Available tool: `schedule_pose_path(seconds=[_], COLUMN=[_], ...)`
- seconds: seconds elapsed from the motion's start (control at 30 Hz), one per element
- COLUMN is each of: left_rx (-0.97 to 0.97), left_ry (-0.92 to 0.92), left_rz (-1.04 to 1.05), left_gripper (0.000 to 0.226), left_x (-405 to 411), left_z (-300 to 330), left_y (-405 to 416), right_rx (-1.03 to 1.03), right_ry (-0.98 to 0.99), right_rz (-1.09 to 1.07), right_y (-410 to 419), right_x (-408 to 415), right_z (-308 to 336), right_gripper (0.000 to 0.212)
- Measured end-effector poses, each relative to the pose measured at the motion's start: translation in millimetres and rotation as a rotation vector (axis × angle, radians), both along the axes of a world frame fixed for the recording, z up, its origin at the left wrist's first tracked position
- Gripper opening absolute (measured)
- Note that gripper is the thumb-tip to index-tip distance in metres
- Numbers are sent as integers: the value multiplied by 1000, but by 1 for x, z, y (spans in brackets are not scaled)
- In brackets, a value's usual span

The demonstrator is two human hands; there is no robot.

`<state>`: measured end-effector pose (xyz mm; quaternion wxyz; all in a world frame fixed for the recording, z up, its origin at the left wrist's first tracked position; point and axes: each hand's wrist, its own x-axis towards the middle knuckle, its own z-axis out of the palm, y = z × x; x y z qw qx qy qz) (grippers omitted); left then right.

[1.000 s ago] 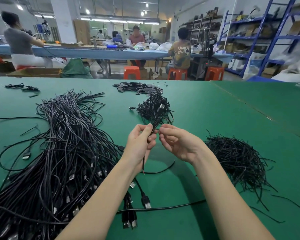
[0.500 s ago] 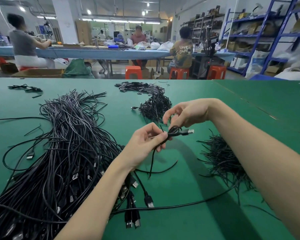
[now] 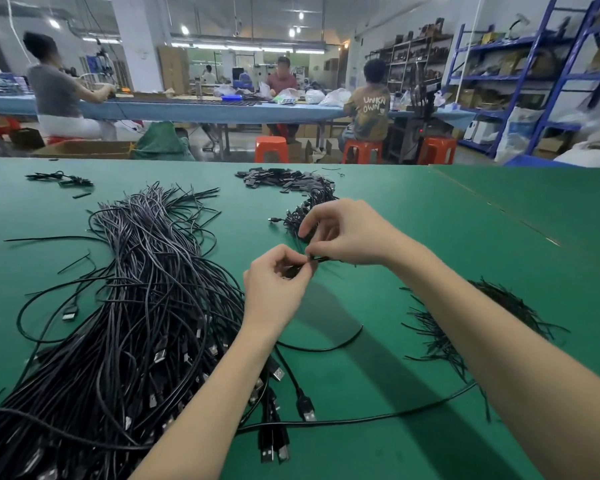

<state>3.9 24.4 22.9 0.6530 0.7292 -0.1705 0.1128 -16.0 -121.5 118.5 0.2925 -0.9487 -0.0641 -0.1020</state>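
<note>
My left hand [image 3: 278,282] and my right hand [image 3: 347,233] meet above the green table [image 3: 430,237], both pinching one coiled black cable bundle [image 3: 317,259]. Most of that bundle is hidden inside my fingers. A large heap of loose black USB cables [image 3: 136,306] lies to the left of my left forearm, plugs towards me. A pile of thin black twist ties [image 3: 465,323] lies under my right forearm. Finished small coils [image 3: 298,216] lie just beyond my right hand.
A loose cable [image 3: 361,419] runs across the table near me. Flat black pieces [image 3: 284,178] sit at the far edge, and a small cable clump [image 3: 61,178] at far left. Behind are people at a blue bench, orange stools [image 3: 271,148] and blue shelving [image 3: 534,81].
My right hand has come back down from above the coil to pinch it beside my left hand. The plug that stuck out to the right is now hidden. The view tilted slightly.
</note>
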Motion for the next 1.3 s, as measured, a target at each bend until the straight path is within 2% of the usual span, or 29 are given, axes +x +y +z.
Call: schedule_pose_path(seconds=[0.13,0.23,0.3,0.47,0.6,0.73,0.8,0.9,0.97,1.03,1.13,1.23,1.3], left_rx=[-151,-108,-62,43,42,-53,-190,-602,-664,-692,-666,-505,-509], left_ry=[86,13,-56,-275,-343,-157,74,585,833,956,974,799,667], left_rz=[4,46,77,186,178,36,-149,-463,-553,-638,-652,-554,-529], left_gripper=[13,15,18,24,17,20,14,11,19,24,27,26,32], left_x=[1,2,1,-5,-5,-4,-1,2,4,5,6,6,6], left_z=[1,-1,-3,-5,-8,-8,0,20,28,29,24,20,19], left_y=[0,2,2,-1,-1,-3,-2,2,10,16,19,15,13], right_rx=[-4,-34,68,343,544,452,397,404,417,443,442,447,578], right_ry=[-225,-328,-370,-316,-224,-234,-305,-406,-439,-435,-423,-388,-307], right_rz=[108,134,66,-164,-181,-190,-177,-116,-27,41,58,-7,-35], right_y=[-3,2,8,20,17,13,9,4,3,4,4,4,2], right_x=[-20,-29,-31,-29,-30,-31,-31,-33,-34,-33,-33,-32,-33], right_z=[-25,-39,-45,-48,-45,-48,-51,-55,-56,-58,-62,-65,-63], right_gripper=[25,24,17,11,11,9,9,11,10,10,12,9,11])
